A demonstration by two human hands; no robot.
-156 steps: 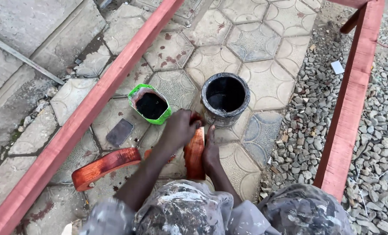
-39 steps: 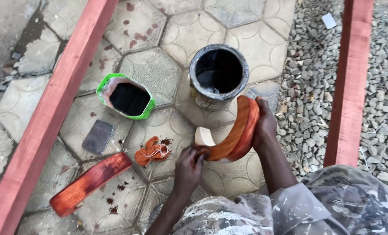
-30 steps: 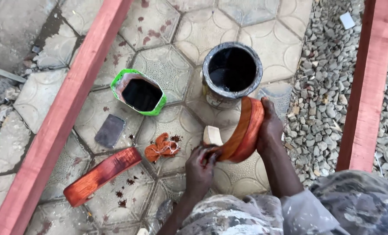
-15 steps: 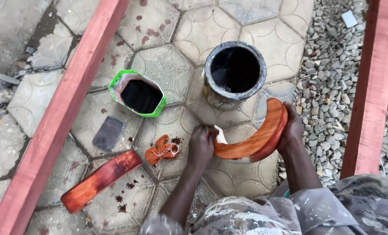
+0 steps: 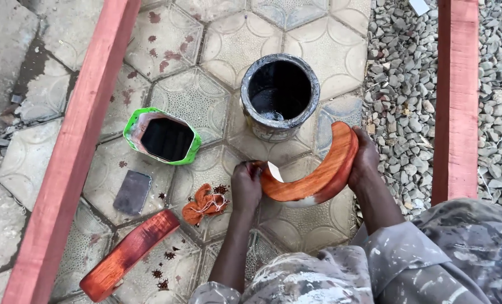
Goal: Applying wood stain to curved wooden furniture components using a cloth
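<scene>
- Since half a second back, curved orange-stained wooden piece [image 5: 318, 174] is tipping flatter, its broad face now turning up toward the camera; view is also sitting closer.
- Right hand [image 5: 364, 163] is cupping the piece's far rounded end, fingers wrapped behind it and gripping, so the arc is staying propped off the paving.
- Left hand [image 5: 245, 186] is closed around the near end, fingertips pinched at the pale unstained tip; I cannot tell whether anything else is in that fist.
- Holding by both ends is leaving the wet-looking stained face untouched, likely deliberate.
- Round grey metal can of dark liquid [image 5: 280, 93] is sitting just beyond the left fingertips, near the piece's upper edge.
- Cut green plastic tub of dark stain [image 5: 162, 137] is lying further left of the left fingers.
- Crumpled orange-stained rag [image 5: 205, 204] is lying just left of the left wrist, within easy reach.
- Straight red-stained wooden slat [image 5: 128, 253] is lying well apart, down-left, probably set aside on the hexagonal paving tiles [image 5: 228, 39].
</scene>
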